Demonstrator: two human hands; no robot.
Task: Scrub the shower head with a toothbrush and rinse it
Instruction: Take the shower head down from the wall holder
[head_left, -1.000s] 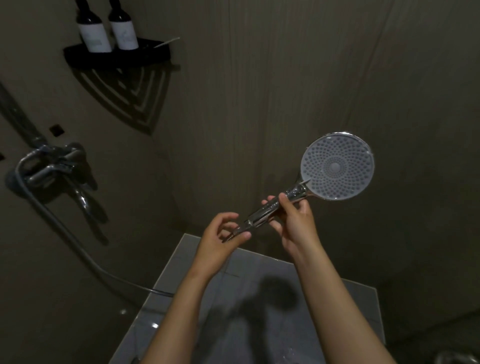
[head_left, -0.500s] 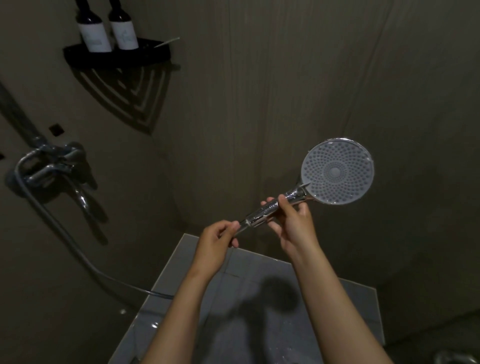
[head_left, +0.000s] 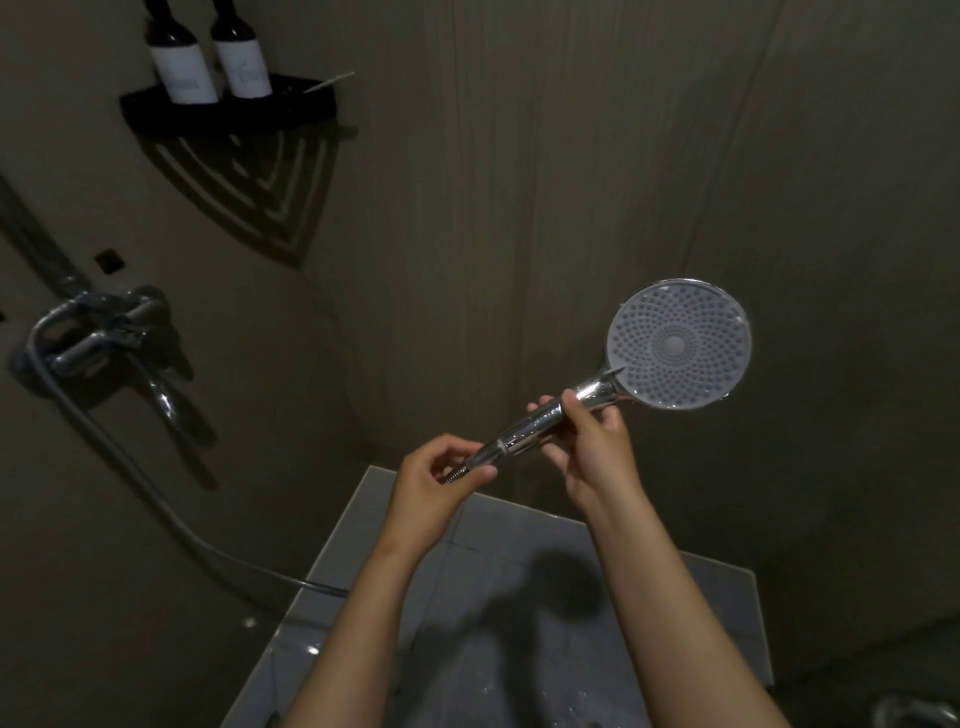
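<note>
I have the shower head (head_left: 678, 344) up in front of the wall, its nozzle face turned toward me and its chrome handle (head_left: 540, 423) slanting down to the left. My right hand (head_left: 592, 449) is closed around the upper part of the handle, thumb across the top. My left hand (head_left: 434, 486) pinches the bottom end of the handle, where the ribbed hose (head_left: 156, 499) joins it, between thumb and fingertips. The two hands sit near each other along the handle but do not touch. The hose runs off to the left and climbs to the mixer tap (head_left: 96, 338) on the left wall. Above that, a black corner shelf (head_left: 228, 111) carries two dark bottles (head_left: 210, 57) with white labels, and a thin pale stick (head_left: 328, 82) pokes over its right edge; I cannot tell what it is. Wet grey floor (head_left: 701, 597) tiles lie below my arms.
</note>
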